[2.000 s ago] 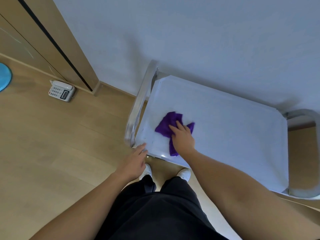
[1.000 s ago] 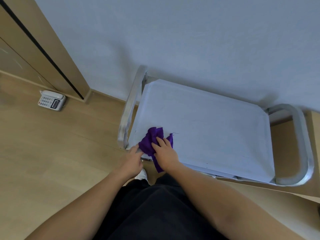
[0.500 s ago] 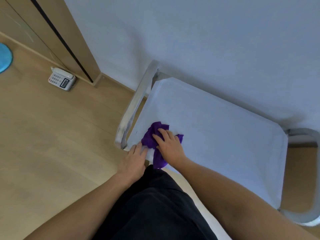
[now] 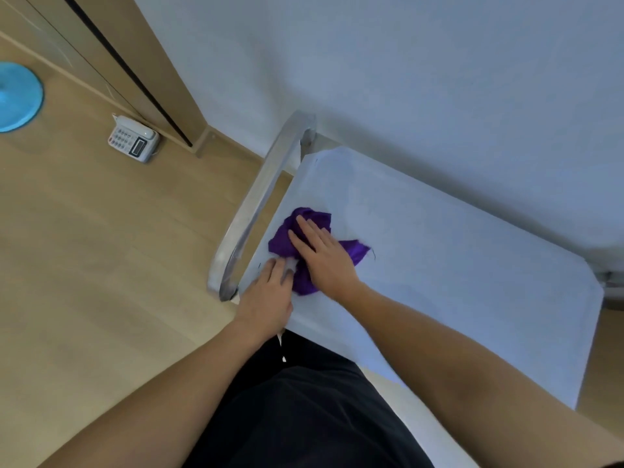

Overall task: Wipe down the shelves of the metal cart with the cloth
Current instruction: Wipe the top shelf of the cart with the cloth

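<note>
The metal cart's pale top shelf [image 4: 456, 258] stands against the wall, with a curved steel handle [image 4: 256, 204] at its left end. A crumpled purple cloth [image 4: 287, 238] lies on the shelf near its left front corner. My right hand [image 4: 324, 258] presses flat on the cloth, fingers pointing away from me. My left hand [image 4: 266, 295] rests flat on the shelf's front left corner, its fingertips touching the cloth's edge. The lower shelves are hidden.
A white desk phone [image 4: 133, 140] sits on the wooden floor by a wooden door frame [image 4: 135, 62]. A blue round object [image 4: 18, 96] lies at the far left. The white wall [image 4: 405, 79] runs right behind the cart. My dark trousers fill the bottom.
My right hand slid the cloth from the shelf's front left corner a little farther in. My left hand moved from the front edge onto the shelf corner beside the cloth.
</note>
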A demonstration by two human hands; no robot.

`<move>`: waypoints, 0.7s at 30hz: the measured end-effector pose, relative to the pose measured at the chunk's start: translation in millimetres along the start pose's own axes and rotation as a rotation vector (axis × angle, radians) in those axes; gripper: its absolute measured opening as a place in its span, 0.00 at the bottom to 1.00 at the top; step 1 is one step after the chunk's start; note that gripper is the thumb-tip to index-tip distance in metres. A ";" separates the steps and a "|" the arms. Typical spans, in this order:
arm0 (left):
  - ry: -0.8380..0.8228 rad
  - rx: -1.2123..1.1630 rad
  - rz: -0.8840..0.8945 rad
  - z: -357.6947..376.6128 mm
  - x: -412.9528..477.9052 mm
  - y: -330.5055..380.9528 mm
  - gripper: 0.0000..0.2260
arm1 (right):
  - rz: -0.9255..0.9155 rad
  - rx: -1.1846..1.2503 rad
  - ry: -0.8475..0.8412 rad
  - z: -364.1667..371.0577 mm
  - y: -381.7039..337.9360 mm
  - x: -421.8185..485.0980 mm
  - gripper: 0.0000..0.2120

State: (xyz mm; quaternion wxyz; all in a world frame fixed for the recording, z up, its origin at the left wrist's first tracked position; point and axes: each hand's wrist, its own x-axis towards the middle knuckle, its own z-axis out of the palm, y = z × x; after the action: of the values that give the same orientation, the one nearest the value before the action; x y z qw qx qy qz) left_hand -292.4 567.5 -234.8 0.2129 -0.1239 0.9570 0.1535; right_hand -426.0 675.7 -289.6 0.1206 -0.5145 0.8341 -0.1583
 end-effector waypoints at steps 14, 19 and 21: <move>-0.046 0.044 0.079 3.8 -0.2 -20.3 0.30 | 0.224 -0.005 0.036 -5.2 -4.1 56.4 0.34; -0.066 0.089 0.118 -0.8 2.6 -23.7 0.31 | 0.450 -0.053 0.091 -39.9 71.3 74.9 0.30; -0.045 0.104 0.119 0.7 6.2 -18.6 0.31 | 0.652 -0.037 0.078 -51.2 83.5 79.8 0.31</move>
State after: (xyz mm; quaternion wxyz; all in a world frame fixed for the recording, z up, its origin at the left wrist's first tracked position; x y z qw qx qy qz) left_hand -292.0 549.5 -242.6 0.2312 -0.0519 0.9642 0.1188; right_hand -548.4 646.4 -277.9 0.1235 -0.2160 0.9616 -0.1159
